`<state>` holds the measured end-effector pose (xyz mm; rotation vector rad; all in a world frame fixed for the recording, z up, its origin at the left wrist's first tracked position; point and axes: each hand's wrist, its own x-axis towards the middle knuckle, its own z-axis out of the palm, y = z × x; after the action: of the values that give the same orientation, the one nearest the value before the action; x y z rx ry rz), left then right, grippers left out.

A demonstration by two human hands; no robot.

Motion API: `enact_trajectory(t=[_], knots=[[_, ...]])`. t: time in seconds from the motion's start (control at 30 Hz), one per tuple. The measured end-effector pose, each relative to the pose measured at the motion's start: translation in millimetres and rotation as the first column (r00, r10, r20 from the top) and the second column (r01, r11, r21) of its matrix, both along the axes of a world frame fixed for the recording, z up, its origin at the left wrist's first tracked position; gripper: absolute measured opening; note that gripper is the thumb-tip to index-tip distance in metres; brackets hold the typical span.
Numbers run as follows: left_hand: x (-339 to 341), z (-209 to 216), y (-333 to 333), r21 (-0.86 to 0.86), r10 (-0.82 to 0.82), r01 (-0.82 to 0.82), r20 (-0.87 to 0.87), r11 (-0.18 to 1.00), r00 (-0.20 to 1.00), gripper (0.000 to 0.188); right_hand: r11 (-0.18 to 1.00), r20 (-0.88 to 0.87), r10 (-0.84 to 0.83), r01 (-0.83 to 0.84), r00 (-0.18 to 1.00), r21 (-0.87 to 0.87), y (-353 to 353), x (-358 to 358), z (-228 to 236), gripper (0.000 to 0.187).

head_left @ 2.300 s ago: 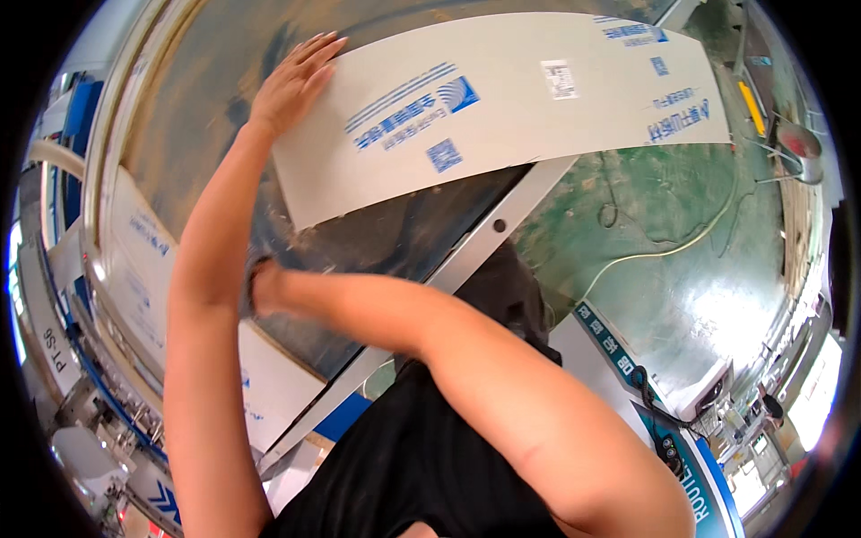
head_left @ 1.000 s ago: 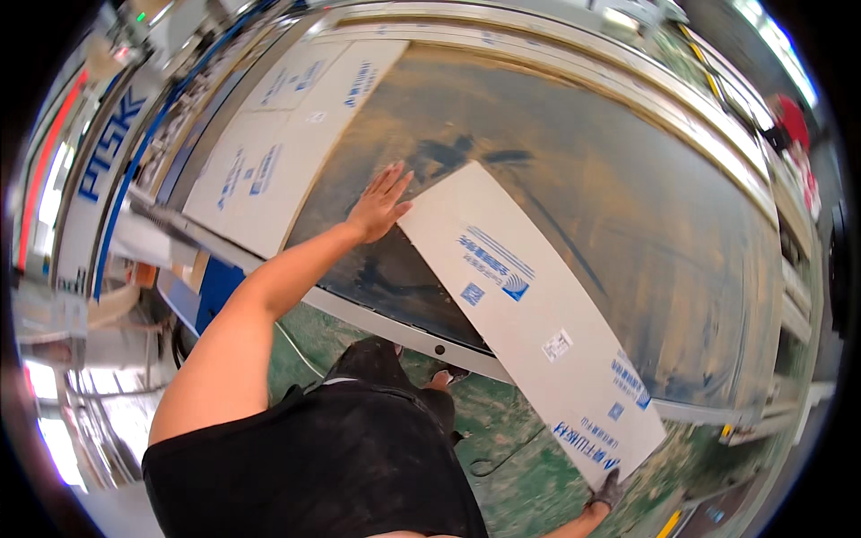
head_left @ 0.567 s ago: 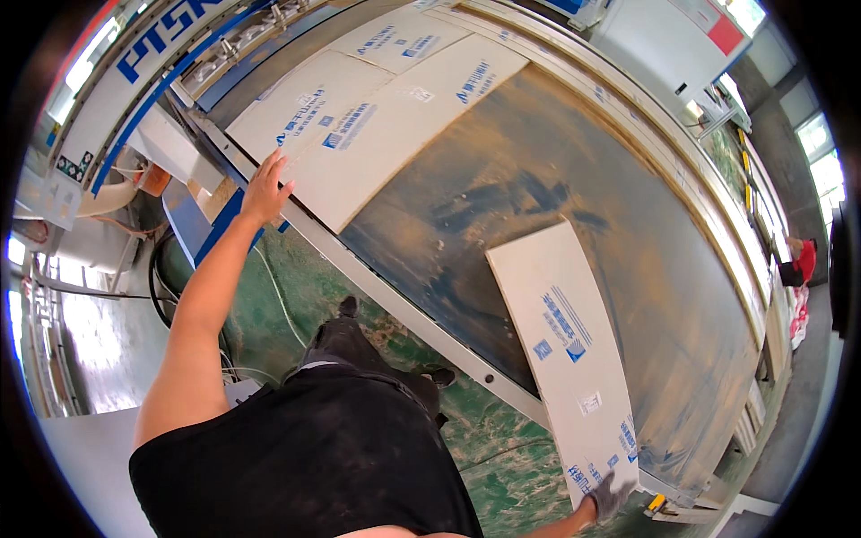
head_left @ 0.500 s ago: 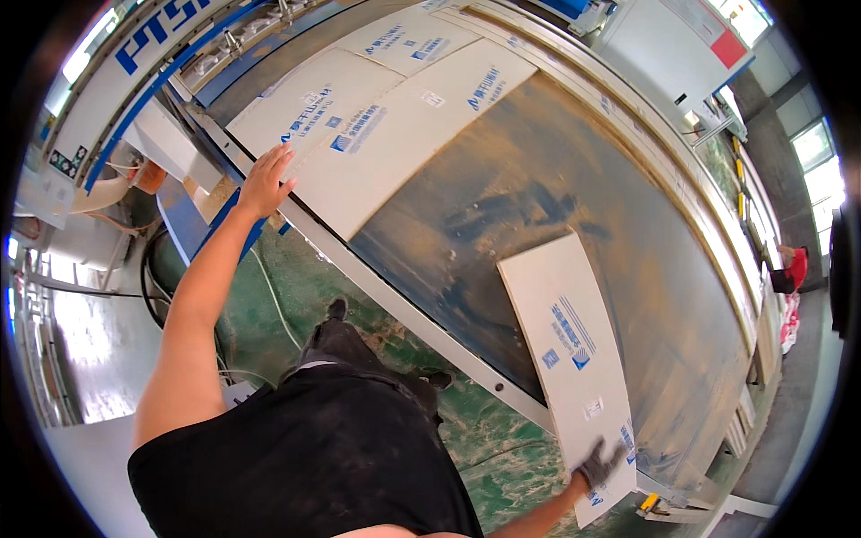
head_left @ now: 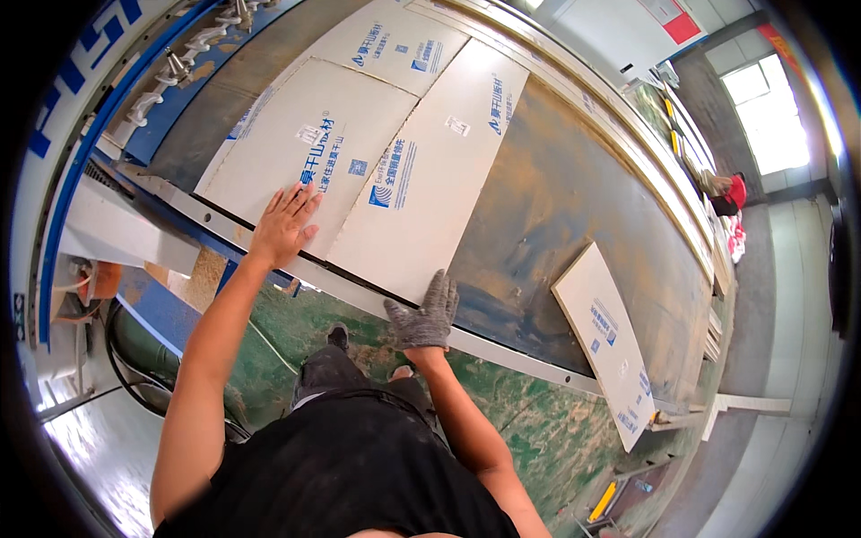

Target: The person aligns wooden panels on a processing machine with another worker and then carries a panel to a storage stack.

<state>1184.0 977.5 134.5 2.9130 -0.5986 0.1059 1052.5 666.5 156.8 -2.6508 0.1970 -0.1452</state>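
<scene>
My bare left hand [head_left: 286,224] lies flat, fingers stretched out, on the near end of a white board panel [head_left: 260,175] with blue print. Beside that panel lies a second white panel [head_left: 430,197], separated from it by a narrow cut line. At its near right corner rests my right hand [head_left: 425,314] in a grey knitted glove, fingers extended and thumb apart. Off to the right, a narrow loose white strip of board [head_left: 606,336] lies slantwise, its near end sticking out past the machine bed's edge. Neither hand grasps anything.
The panels lie on a dusty dark machine bed [head_left: 538,197] with a pale metal front edge [head_left: 502,352]. A blue and white gantry [head_left: 117,99] with a row of tool holders [head_left: 177,67] stands at left. A red and black object [head_left: 731,195] lies beyond the far right edge.
My right hand has left the loose strip and come left to the panel's near corner. My left hand stays on the panels' near edge. The view has shifted.
</scene>
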Motion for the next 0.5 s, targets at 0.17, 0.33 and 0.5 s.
enact_trajectory(t=[0.17,0.33,0.5], knots=[[1,0,-4,-0.026,0.006,-0.006,0.008,1.0,1.0,0.061,0.96,0.159,-0.125,0.08,0.979,0.267,1,-2,-28,0.11],[5,-1,4,0.034,0.008,-0.006,-0.066,0.999,0.998,0.064,0.619,0.06,-0.328,0.167,0.943,0.768,15,12,-31,0.097],[13,-13,4,0.102,-0.007,0.021,-0.14,0.995,0.99,0.069,0.092,-0.445,-0.433,0.53,0.784,0.843,-12,56,-13,0.061]])
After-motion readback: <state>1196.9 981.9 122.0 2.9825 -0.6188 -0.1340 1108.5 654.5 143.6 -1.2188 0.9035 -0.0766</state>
